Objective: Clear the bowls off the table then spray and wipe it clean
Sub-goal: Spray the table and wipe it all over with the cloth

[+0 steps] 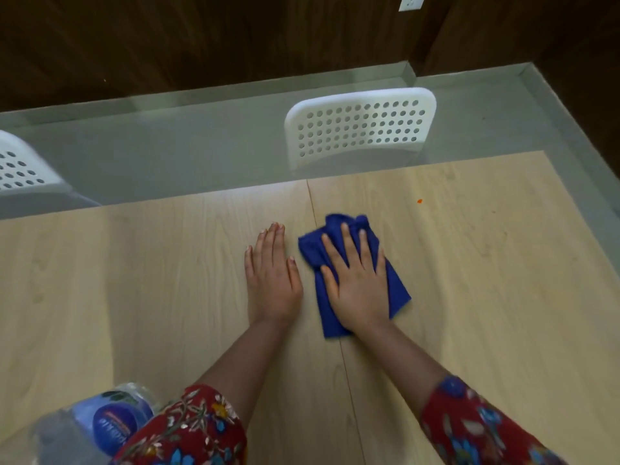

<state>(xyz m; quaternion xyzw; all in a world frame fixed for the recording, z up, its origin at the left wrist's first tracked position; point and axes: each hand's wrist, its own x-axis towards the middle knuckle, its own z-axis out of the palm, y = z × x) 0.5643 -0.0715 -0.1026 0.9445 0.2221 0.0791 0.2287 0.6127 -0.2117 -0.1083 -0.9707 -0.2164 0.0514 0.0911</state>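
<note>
A light wooden table (134, 280) fills the lower part of the head view. My right hand (355, 280) lies flat with spread fingers on a folded blue cloth (397, 290) and presses it onto the table just right of the seam. My left hand (273, 276) rests palm down on the bare wood right beside the cloth, fingers straight. A clear spray bottle with a blue label (114, 421) lies at the near left edge, partly hidden by my floral sleeve. No bowls are in view.
A small orange speck (419, 201) sits on the table toward the far right. A white perforated chair (360, 127) stands behind the far edge, and another white chair (20, 169) at the far left. Grey floor and dark wood wall lie beyond.
</note>
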